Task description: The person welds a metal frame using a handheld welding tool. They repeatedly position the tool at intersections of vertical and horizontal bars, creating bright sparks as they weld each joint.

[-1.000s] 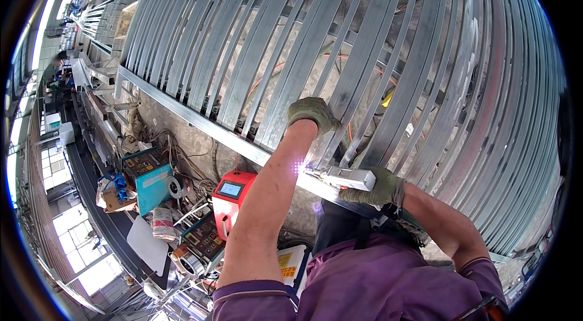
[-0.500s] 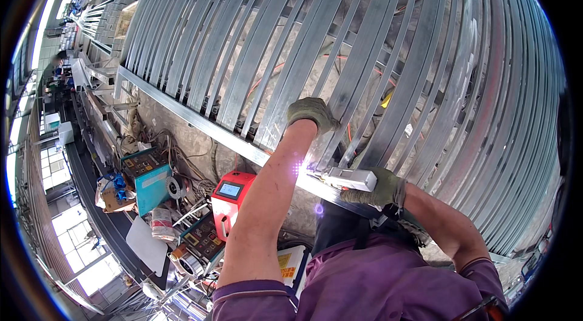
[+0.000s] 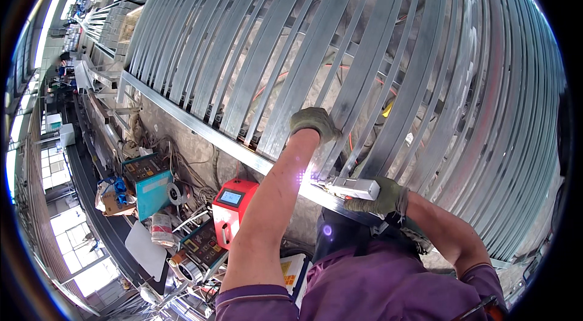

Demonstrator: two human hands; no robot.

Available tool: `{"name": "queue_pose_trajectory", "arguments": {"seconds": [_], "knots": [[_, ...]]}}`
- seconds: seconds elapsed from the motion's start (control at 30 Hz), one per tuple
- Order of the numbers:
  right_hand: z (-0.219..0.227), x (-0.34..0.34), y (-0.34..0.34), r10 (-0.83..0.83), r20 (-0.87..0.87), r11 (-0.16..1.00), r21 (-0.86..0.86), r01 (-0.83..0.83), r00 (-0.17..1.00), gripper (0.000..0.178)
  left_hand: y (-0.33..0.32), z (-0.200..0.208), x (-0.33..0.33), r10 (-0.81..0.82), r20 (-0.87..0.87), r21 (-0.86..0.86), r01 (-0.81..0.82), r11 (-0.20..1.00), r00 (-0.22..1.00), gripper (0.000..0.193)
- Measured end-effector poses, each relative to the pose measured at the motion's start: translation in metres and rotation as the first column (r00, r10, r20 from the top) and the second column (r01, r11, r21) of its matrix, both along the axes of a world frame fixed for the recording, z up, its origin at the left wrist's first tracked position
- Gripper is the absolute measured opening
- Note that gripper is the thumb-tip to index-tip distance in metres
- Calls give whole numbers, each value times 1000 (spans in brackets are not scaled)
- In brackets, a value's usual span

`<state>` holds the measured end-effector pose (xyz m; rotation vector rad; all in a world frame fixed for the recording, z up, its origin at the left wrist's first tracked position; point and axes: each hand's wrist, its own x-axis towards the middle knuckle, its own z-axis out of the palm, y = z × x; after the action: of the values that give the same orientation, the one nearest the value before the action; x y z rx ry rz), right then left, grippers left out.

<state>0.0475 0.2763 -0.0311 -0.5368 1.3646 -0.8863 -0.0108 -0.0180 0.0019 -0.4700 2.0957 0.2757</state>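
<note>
In a green-grey work glove, my left hand [image 3: 314,124] is closed over one of the flat metal bars [image 3: 285,129] near the frame's front edge. My right hand [image 3: 384,198], gloved too, grips a silver, box-shaped welding gun [image 3: 352,188]. The gun's nozzle points left at the joint between the bars and the front rail [image 3: 243,154]. A bright white-violet weld glow [image 3: 306,178] burns at its tip, beside my left forearm, and hides the joint itself. The fingers of my right hand are partly hidden behind the gun.
Long parallel bars [image 3: 425,96] stretch away across the frame. Left of my left arm stand a red machine with a small screen [image 3: 232,202] and a turquoise box [image 3: 152,192], among cables [image 3: 176,157]. A white-and-yellow case [image 3: 294,269] lies near my body. Red hose shows beneath the bars.
The whole view has shifted slightly, so hands and frame sit a little lower. Both hands keep their hold, and the weld glow still burns at nearly the same spot on the rail.
</note>
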Motion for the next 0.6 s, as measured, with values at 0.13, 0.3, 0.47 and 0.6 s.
{"name": "queue_pose_trajectory", "arguments": {"seconds": [0.13, 0.3, 0.47, 0.6], "knots": [[4, 0, -1, -34, 54, 999, -7, 35, 998, 76, -2, 0, 1, -9, -15, 8, 9, 1000, 1000, 83], [15, -6, -1, 13, 3, 1000, 25, -13, 1000, 75, -3, -5, 2, -2, -14, 5, 2, 1000, 1000, 83], [10, -6, 1, 36, -12, 998, 42, -36, 999, 76, -2, -1, 1, -1, -20, 6, 1, 1000, 1000, 82], [7, -3, 5, 16, 4, 1000, 23, -16, 1000, 78, -2, -4, 1, -15, -29, 8, 16, 1000, 999, 82]]}}
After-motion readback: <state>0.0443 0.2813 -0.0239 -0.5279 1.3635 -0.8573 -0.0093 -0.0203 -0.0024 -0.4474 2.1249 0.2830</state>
